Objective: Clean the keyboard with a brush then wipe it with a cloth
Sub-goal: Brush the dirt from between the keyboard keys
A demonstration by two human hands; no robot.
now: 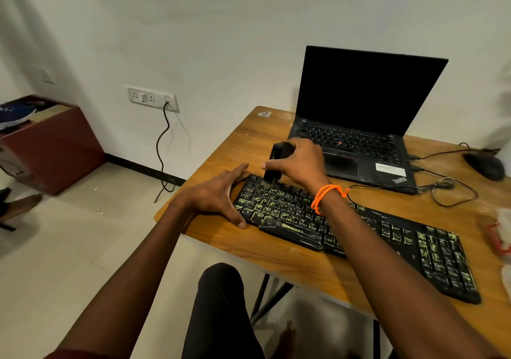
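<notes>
— Where are our hands at this moment?

— Our right hand has its fingers curled round the black brush, which we hold nearly upright with its bristles down on the top-left keys of the keyboard. An orange bracelet sits on that wrist.

— And the left?

— Our left hand lies flat, fingers straight and spread, against the left end of the keyboard, thumb by the near corner and forefinger along the far corner. It grips nothing.

— Where does the keyboard lie?

— It lies aslant across the wooden table, black, its keys streaked with pale yellowish grime, its right end near the table's near edge.

— What else do we see?

— Just behind the keyboard stands an open laptop with a dark screen, and right of it a black mouse with cables trailing between. At the table's right edge we see something white and red, too blurred to name. A wall socket with a black cord hangs to the left.
</notes>
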